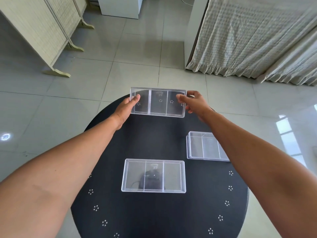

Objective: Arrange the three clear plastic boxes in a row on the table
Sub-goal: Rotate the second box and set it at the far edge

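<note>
A clear three-compartment plastic box (158,102) is at the far edge of the round black table (154,138), its long side running left to right. My left hand (127,107) grips its left end, thumb on top. My right hand (193,102) holds its right end with the fingers curled over the rim. A second clear box (153,176) lies flat in the middle of the table, nearer to me. A third clear box (205,146) lies at the right side, partly hidden behind my right forearm.
The table's black top has small white dot patterns near its rim. Grey floor tiles surround it. A folding screen (42,31) stands at the far left, a curtain (257,36) hangs at the far right, and a white cabinet (120,6) is at the back.
</note>
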Motion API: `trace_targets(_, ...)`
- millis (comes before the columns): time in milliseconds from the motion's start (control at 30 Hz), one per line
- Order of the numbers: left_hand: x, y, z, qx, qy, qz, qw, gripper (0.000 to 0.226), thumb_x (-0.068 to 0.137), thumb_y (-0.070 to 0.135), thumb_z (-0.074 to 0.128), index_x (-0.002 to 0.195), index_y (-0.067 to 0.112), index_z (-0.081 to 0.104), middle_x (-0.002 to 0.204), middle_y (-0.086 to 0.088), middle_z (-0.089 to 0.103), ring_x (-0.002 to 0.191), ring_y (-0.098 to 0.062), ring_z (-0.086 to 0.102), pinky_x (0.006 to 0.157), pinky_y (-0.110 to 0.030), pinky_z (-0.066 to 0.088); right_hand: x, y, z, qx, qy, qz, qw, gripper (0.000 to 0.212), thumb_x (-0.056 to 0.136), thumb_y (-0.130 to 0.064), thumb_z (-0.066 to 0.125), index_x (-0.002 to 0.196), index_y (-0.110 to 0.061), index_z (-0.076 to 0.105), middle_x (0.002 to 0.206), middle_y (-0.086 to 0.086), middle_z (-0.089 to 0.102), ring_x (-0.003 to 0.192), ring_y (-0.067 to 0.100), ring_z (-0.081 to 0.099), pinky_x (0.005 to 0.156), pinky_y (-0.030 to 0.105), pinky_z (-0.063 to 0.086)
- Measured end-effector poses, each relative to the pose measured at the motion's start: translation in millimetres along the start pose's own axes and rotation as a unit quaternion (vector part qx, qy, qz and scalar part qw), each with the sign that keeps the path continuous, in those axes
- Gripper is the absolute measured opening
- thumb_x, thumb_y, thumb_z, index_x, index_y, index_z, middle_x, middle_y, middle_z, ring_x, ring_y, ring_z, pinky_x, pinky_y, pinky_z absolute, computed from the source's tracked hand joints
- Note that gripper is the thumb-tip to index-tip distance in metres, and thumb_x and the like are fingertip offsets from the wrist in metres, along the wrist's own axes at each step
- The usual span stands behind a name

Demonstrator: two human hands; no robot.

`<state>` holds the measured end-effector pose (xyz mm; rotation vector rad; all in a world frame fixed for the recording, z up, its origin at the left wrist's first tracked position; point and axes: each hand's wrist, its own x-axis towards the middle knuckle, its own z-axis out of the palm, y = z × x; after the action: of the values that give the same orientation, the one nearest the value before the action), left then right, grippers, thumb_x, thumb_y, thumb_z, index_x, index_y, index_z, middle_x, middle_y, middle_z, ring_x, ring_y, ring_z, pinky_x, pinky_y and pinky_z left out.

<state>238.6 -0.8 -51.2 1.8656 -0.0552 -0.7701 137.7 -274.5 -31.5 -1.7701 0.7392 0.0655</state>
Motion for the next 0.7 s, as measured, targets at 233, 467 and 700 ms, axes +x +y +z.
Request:
trace_targets(233,2.9,-8.2,17.3,-0.043,0.056,-0.032,0.997,0.014,0.096,0.038,0.051,0.087,0.03,0.057,0.093,-0.001,0.054,0.093,-0.021,0.053,0.087,-0.037,0.05,12.5,10.5,25.4,-0.019,0.045,0.117,0.992,0.053,0.089,-0.054,0.059,0.1,-0.003,0.069,0.071,0.007,0.065,0.072,0.029,0.071,0.074,0.038,0.058)
trace_targets(467,9.9,-14.2,32.3,-0.02,0.069,-0.077,0.994,0.022,0.094,0.035,0.051,0.073,0.028,0.052,0.086,-0.001,0.051,0.084,-0.023,0.047,0.075,-0.037,0.045,17.1,18.1,35.3,-0.045,0.07,0.131,0.988,0.028,0.094,-0.032,0.053,0.087,-0.006,0.06,0.076,0.006,0.053,0.077,0.027,0.054,0.065,0.031,0.045)
trace_targets(700,14.3,-17.9,42.6,0.024,0.092,-0.082,0.992,0.032,0.094,0.035,0.051,0.108,0.012,0.069,0.083,-0.001,0.06,0.077,-0.024,0.051,0.074,-0.03,0.041,17.9,25.8,35.1,-0.062,0.102,0.117,0.986,0.034,0.095,-0.028,0.053,0.11,-0.004,0.072,0.097,0.01,0.067,0.085,0.027,0.06,0.069,0.028,0.046)
